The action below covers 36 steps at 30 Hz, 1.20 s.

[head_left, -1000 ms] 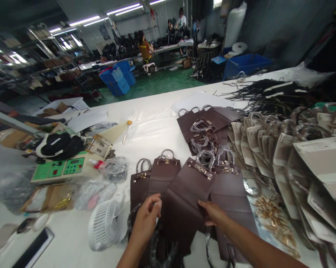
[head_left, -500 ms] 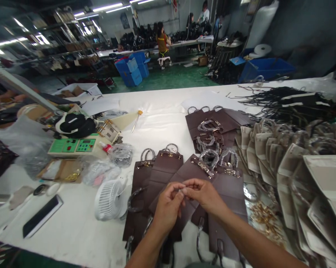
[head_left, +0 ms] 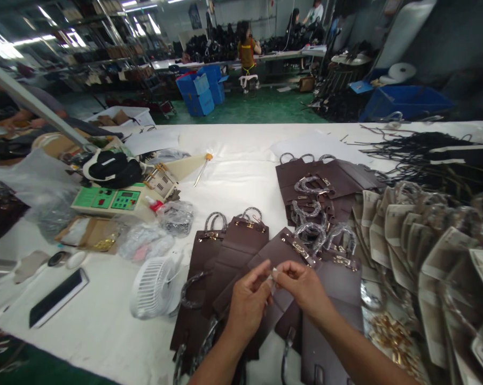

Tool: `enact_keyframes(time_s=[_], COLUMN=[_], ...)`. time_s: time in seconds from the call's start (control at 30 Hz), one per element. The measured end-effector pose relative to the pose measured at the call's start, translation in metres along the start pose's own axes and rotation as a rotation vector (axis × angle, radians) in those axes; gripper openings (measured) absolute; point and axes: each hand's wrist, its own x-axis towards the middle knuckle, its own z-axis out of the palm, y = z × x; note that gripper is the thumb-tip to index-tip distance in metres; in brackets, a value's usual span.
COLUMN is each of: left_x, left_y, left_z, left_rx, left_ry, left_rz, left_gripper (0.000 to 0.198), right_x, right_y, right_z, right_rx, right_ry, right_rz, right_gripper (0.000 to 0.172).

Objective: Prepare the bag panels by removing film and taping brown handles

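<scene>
My left hand (head_left: 249, 299) and my right hand (head_left: 305, 286) meet at the fingertips above dark brown leather bag pieces. A small whitish piece (head_left: 273, 275) shows between their pinched fingers, too small to name. Beneath them lies a slanted brown bag piece (head_left: 271, 254) with a gold clasp and a plastic-wrapped handle. Brown pieces of the same kind overlap on its left (head_left: 241, 246) and its right (head_left: 333, 299). Beyond them lies a further brown stack (head_left: 305, 174).
Gold metal fittings (head_left: 391, 334) lie right of my right forearm, beside a row of beige bag pieces (head_left: 402, 224). Leftward are a white fan (head_left: 153, 289), a phone (head_left: 59, 297), a green-panelled machine (head_left: 109, 199) and a screwdriver (head_left: 201, 171). Black cords (head_left: 437, 155) lie far right.
The view has shifted, so most things sit a little differently. My fingertips have parted slightly, and the small whitish piece between them now shows.
</scene>
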Motion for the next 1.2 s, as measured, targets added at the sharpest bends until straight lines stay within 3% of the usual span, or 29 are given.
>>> enact_keyframes(time_s=[0.07, 0.17, 0.3, 0.4, 0.47, 0.53, 0.6, 0.73, 0.87, 1.03, 1.1, 1.2], left_x=[0.010, 0.025, 0.042, 0.053, 0.061, 0.069, 0.076, 0.087, 0.097, 0.112, 0.122, 0.139], left_y=[-0.001, 0.000, 0.008, 0.016, 0.019, 0.021, 0.022, 0.020, 0.021, 0.020, 0.014, -0.001], left_z=[-0.004, -0.013, -0.031, -0.043, -0.050, -0.057, -0.062, -0.069, -0.070, -0.071, -0.072, -0.073], left_rx=[-0.032, 0.130, 0.406, 0.562, 0.616, 0.637, 0.652, 0.714, 0.746, 0.606, 0.375, -0.133], left_ry=[0.044, 0.015, -0.055, -0.141, -0.148, -0.133, -0.135, -0.142, -0.143, -0.168, -0.180, -0.166], left_rz=[-0.022, -0.005, 0.200, 0.290, 0.282, 0.275, 0.272, 0.276, 0.284, 0.216, 0.056, -0.291], left_gripper=[0.067, 0.038, 0.017, 0.015, 0.017, 0.017, 0.017, 0.015, 0.014, 0.013, 0.010, 0.015], right_x=[0.008, 0.025, 0.056, 0.081, 0.096, 0.109, 0.118, 0.130, 0.135, 0.139, 0.142, 0.152], right_y=[0.000, 0.002, -0.002, -0.005, -0.006, -0.005, -0.004, -0.007, -0.012, -0.016, -0.015, -0.006], right_z=[0.001, 0.001, -0.005, -0.009, -0.008, -0.006, -0.003, 0.001, 0.003, 0.006, 0.009, 0.018], right_rx=[-0.074, -0.144, -0.311, -0.496, -0.564, -0.561, -0.531, -0.561, -0.647, -0.775, -0.816, -0.766], right_ry=[0.023, -0.002, -0.211, -0.364, -0.324, -0.224, -0.221, -0.473, -0.490, -0.462, -0.459, -0.382], right_rz=[-0.017, -0.030, 0.011, 0.009, -0.053, -0.132, -0.177, -0.176, -0.251, -0.359, -0.404, -0.407], right_gripper=[0.031, 0.029, 0.023, 0.021, 0.018, 0.036, 0.050, 0.017, 0.013, 0.008, 0.011, 0.017])
